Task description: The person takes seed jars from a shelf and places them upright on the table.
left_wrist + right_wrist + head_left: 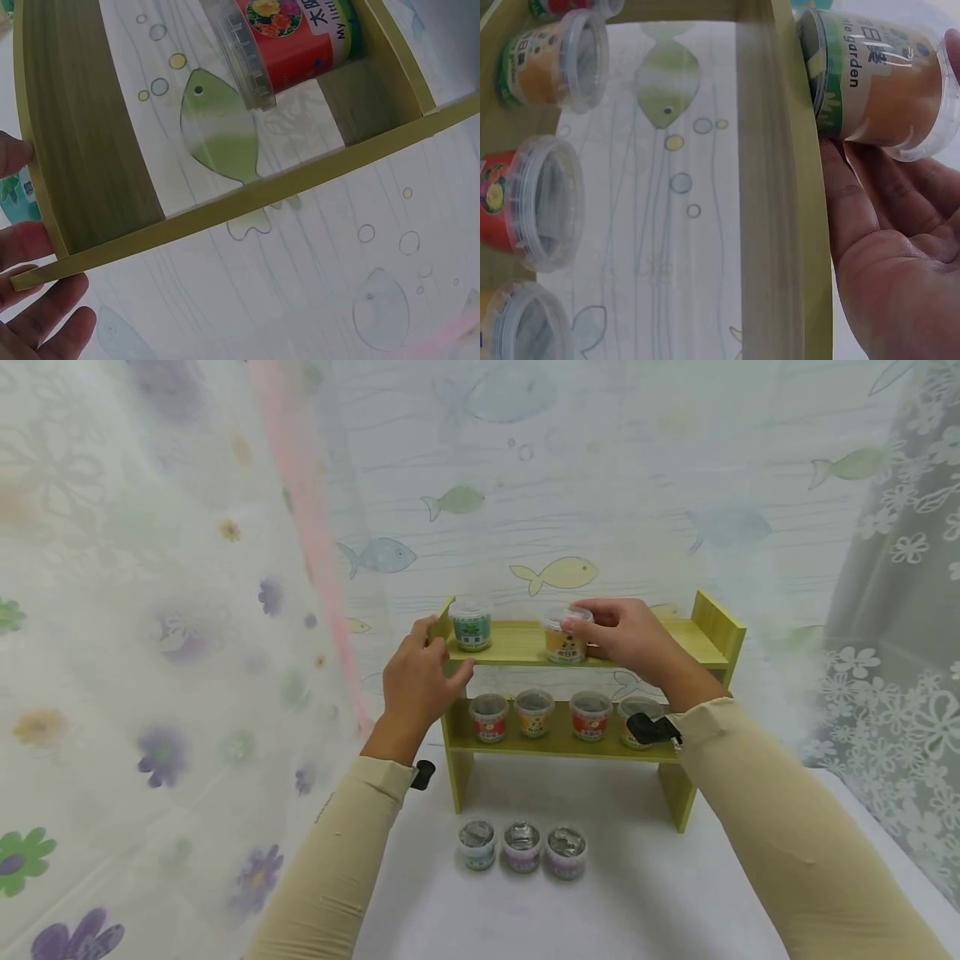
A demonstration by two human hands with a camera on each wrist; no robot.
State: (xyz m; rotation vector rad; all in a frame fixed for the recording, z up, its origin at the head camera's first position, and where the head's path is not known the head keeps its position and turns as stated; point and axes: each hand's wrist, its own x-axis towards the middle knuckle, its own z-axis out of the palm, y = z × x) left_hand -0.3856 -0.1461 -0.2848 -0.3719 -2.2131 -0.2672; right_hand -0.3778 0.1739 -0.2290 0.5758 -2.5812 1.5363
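The right hand (pixel 633 639) grips an orange-labelled cup (pixel 561 647) at the middle of the rack's (pixel 516 642) top board, right of a green-labelled cup (pixel 472 632). The left hand (pixel 420 681) holds the rack's left end. Four cups (pixel 533 720) line the lower board; three foil-topped cups (pixel 522 853) stand nearer, on the table (pixel 622 893).

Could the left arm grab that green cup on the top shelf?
Probably yes. The left grip is at the end of the shelf, right beside the green cup. Nothing covers the cup's front or top, though the grip likely must let go of the shelf first.
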